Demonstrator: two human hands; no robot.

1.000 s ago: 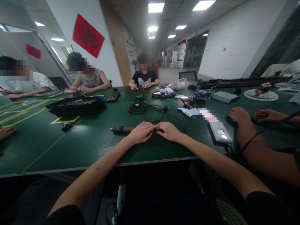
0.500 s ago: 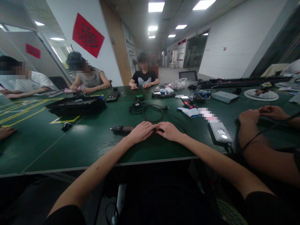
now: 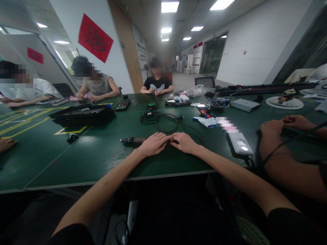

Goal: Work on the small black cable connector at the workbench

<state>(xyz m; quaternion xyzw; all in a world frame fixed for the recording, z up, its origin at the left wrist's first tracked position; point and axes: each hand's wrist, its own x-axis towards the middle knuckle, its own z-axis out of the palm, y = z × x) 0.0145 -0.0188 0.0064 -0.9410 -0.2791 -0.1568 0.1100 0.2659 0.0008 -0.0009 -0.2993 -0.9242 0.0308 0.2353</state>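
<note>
An electric screwdriver (image 3: 139,140) with a brown body and a black front end lies on the green table, its metal tip pointing left. My left hand (image 3: 154,143) is closed over the rear half of its body and hides that part. At the dark tail end my right hand (image 3: 184,142) closes its fingertips, almost touching the left fingers. Just beyond my hands a black cable (image 3: 166,117) lies in loops, with a plug at its right end. One strand of it runs down to behind my right hand.
A black tray (image 3: 81,114) stands left, with a small black round part (image 3: 73,137) before it. To the right lie a blue-white packet (image 3: 208,121), a white power bank-like box (image 3: 240,143) and a co-worker's arms (image 3: 283,149). Other people sit across the table (image 3: 76,163).
My hands stay where they were on the screwdriver. The person across the table has brought their hands closer together. The view has shifted very slightly.
</note>
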